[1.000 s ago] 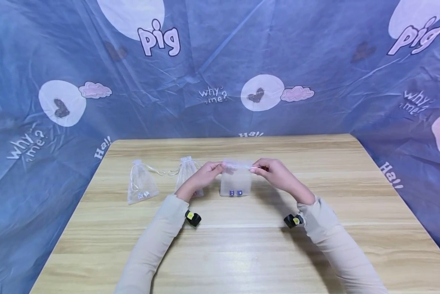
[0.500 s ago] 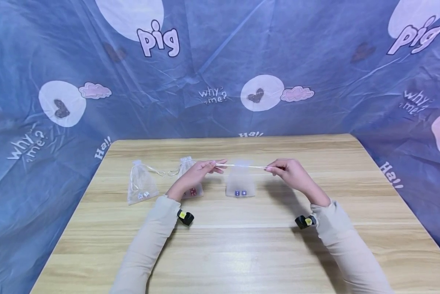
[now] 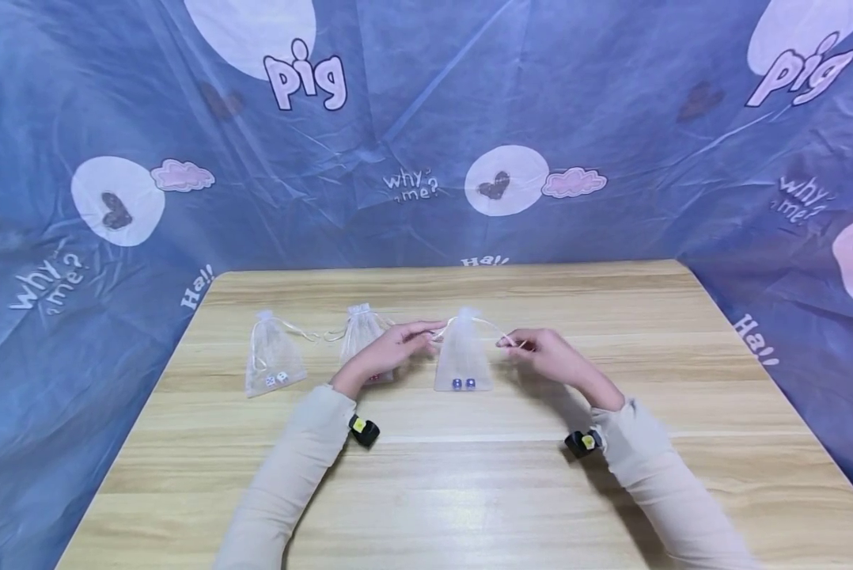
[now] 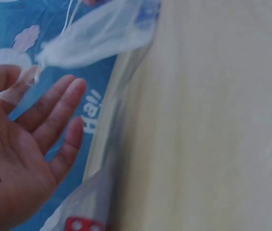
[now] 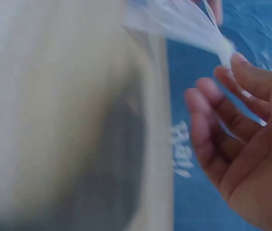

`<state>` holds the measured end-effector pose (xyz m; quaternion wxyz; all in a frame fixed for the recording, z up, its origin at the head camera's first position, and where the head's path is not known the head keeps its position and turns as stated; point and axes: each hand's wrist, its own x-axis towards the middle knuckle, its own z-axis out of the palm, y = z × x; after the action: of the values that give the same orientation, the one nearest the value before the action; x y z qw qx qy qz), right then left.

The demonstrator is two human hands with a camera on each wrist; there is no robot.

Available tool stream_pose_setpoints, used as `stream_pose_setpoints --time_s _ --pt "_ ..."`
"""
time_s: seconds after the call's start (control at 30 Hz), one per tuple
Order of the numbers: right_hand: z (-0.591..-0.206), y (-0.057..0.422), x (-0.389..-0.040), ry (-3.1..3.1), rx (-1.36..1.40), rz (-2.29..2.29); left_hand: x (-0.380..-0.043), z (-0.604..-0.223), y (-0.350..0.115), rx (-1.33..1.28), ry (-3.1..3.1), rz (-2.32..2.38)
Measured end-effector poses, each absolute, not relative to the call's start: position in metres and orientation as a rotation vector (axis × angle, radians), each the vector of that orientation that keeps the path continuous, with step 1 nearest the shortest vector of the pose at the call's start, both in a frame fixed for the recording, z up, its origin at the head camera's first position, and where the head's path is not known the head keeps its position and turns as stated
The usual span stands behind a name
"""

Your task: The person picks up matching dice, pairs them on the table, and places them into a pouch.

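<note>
A sheer white organza drawstring bag (image 3: 464, 348) stands at the table's middle, its neck gathered and two blue dice (image 3: 464, 384) at its bottom. My right hand (image 3: 544, 352) pinches one side of its drawstring (image 5: 226, 60) between thumb and forefinger, the ends trailing past the fingers. On the other side, my left hand (image 3: 398, 347) has its fingers extended beside the bag, the other cord loop right at its fingertips. The cord hangs slack in arcs from the neck. Behind the left wrist, a second organza bag (image 3: 358, 336) with red dice (image 4: 83, 224) is partly covered.
A third organza bag (image 3: 273, 356) with two white dice (image 3: 276, 379) lies at the left, its cords trailing toward the second bag. The wooden table (image 3: 462, 491) ends at a blue printed cloth (image 3: 369, 222) behind.
The hands first drew apart, pulling the cord taut and cinching the bag's neck. Since then they have lowered, the cord has slackened, the bag's neck stands gathered and the left fingers have straightened.
</note>
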<state>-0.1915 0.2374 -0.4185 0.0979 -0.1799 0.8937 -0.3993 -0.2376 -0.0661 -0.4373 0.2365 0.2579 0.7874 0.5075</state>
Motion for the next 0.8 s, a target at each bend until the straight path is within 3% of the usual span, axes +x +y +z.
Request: stream_pose_setpoints --time_s 0.13,0.33,0.8 --pt "-0.432 0.221 -0.189 2.563 -0.609 -1.127 -0.233 -0.443 -0.054 0.749 2.106 1.313" --pt "-0.439 0.207 -0.19 2.48 -0.485 -1.243 -0.231 -0.447 -0.042 0.702 2.013 1.303" --pt "-0.449 0.218 -0.207 2.609 -0.376 -1.256 -0.242 -0.449 -0.022 0.674 2.231 1.149"
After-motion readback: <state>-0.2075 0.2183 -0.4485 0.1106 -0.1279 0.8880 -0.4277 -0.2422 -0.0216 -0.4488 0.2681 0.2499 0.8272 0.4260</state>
